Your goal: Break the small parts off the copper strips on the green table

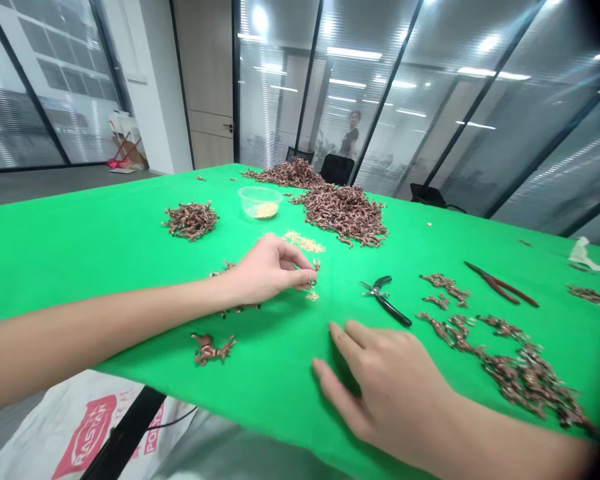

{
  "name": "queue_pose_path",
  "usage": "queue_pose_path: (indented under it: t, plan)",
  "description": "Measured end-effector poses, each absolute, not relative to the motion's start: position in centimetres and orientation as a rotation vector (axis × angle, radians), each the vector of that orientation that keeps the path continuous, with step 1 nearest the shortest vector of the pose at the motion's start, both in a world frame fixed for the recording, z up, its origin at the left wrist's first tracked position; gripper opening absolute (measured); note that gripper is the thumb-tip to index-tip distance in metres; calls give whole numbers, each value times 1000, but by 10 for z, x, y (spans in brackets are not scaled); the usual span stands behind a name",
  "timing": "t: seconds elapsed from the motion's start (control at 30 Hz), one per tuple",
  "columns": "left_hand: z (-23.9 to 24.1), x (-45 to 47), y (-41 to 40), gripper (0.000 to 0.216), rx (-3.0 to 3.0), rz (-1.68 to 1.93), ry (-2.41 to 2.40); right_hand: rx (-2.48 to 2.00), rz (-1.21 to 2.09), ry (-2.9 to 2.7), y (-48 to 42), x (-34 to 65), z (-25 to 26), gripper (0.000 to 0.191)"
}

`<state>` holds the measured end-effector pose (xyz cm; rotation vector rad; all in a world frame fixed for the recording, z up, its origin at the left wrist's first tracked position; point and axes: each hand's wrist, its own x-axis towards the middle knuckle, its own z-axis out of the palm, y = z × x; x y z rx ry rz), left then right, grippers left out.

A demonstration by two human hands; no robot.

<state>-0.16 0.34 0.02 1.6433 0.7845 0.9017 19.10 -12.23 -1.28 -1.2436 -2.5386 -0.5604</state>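
My left hand (273, 270) is closed in a pinch above the green cloth. Between its fingertips is a small brown deer figurine (317, 265), mostly hidden, with one end poking out. Just beneath lies a little heap of tiny gold pieces (313, 296). A few brown figurines are partly covered by the left wrist, and another deer figurine (213, 349) lies nearer the edge. My right hand (380, 380) rests on the cloth with fingers apart, holding nothing. Beyond its fingertips are black-handled pliers (386, 300), jaws pointing left.
Brown figurines form large piles (347, 213) at the back and a smaller pile (191, 221) at left. A clear plastic bowl (260, 202) holds gold pieces; more gold pieces (304, 241) are scattered before it. Red-handled pliers (501, 283) and loose figurine clusters (525, 373) lie at right.
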Motion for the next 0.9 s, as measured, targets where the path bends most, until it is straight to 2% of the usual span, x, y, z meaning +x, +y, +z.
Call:
queue_pose_path:
  t: [0.33, 0.53, 0.9]
  plan:
    - [-6, -3, 5, 21, 1786, 835, 804, -800, -734, -2612, -146, 181, -21, 46]
    - [-4, -5, -1, 24, 2063, 760, 784, -527, -859, -2582, -151, 180, -32, 20]
    - [0, -7, -5, 9, 2621, 699, 726, -411, -804, -2415, -145, 174, -38, 26]
